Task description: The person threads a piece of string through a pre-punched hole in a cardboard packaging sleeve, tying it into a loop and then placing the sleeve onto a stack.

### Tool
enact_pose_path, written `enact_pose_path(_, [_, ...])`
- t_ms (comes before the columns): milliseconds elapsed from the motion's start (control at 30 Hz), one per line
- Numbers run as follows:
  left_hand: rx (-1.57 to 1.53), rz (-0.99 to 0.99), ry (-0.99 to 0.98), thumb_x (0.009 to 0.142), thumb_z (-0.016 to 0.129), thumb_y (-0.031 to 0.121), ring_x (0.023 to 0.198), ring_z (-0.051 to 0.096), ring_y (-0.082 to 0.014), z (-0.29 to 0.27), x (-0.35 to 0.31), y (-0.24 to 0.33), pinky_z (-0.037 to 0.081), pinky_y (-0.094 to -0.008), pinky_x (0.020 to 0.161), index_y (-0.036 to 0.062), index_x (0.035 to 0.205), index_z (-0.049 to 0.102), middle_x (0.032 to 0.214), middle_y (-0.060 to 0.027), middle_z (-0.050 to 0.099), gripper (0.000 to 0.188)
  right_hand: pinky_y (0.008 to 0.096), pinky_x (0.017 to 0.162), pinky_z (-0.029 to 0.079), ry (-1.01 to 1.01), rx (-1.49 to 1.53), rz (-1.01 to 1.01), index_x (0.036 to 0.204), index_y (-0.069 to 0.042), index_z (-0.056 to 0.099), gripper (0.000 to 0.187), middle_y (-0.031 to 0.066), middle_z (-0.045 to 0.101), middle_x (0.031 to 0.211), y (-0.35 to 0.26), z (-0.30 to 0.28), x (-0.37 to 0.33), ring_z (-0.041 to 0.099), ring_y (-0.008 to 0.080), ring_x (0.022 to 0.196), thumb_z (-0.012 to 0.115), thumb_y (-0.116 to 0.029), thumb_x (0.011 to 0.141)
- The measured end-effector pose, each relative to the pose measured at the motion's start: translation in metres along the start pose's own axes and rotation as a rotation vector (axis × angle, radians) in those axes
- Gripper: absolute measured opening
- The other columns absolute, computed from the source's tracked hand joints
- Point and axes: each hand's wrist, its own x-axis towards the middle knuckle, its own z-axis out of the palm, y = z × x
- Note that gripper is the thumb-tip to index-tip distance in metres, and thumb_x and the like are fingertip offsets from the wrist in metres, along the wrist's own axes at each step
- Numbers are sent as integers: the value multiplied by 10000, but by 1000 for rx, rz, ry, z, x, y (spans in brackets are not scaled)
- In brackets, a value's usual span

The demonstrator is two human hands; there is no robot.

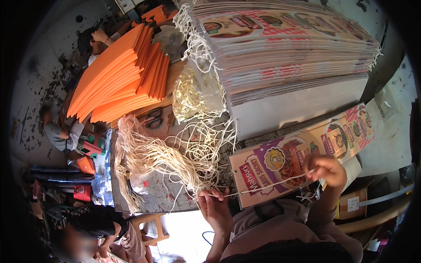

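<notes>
A thin white cord (274,184) stretches across the near side of a long printed cardboard sign (316,147), which lies at the table's front edge. My left hand (215,210), just off the sign's left end, pinches one part of the cord. Over the sign's near side, my right hand (326,171) has its fingers closed on the cord farther along. A small eyelet shows near the sign's left corner. Left of the sign, a heap of loose cream cords (153,158) spreads over the worn table (160,204).
A tall stack of similar printed signs (294,57), with cords at their ends, stands behind. Orange folded sheets (118,79), black-handled scissors (153,119) and a clear bag of small yellowish pieces (190,94) lie left. A person (94,232) sits near a brown stool (151,230); other people are farther back.
</notes>
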Motion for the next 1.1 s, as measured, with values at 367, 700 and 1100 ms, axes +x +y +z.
enact_pose_path(367, [618, 13, -250, 923, 454, 39, 583, 436, -53, -1, 8, 3, 349, -182, 517, 46, 994, 446, 712, -19, 514, 72, 335, 767, 505, 636, 1362, -477, 745, -83, 410, 240, -3, 430, 704, 4, -34, 9, 435, 72, 651, 427, -196, 957])
enact_pose_path(700, [1178, 253, -382, 804, 589, 5, 621, 564, -134, 1, 25, 8, 439, -252, 559, 17, 995, 577, 766, -72, 587, 192, 320, 738, 477, 335, -299, -122, 1129, -45, 512, 317, 130, 596, 958, -26, 73, 77, 581, 244, 786, 536, -59, 813])
enact_pose_path(1100, [1186, 81, -444, 806, 530, -69, 694, 510, -59, 15, 28, 18, 395, -200, 613, -15, 986, 572, 814, -28, 551, 193, 323, 766, 448, 183, -742, -307, 1018, -39, 554, 360, 57, 565, 892, -10, 103, 86, 527, 231, 886, 609, -55, 662])
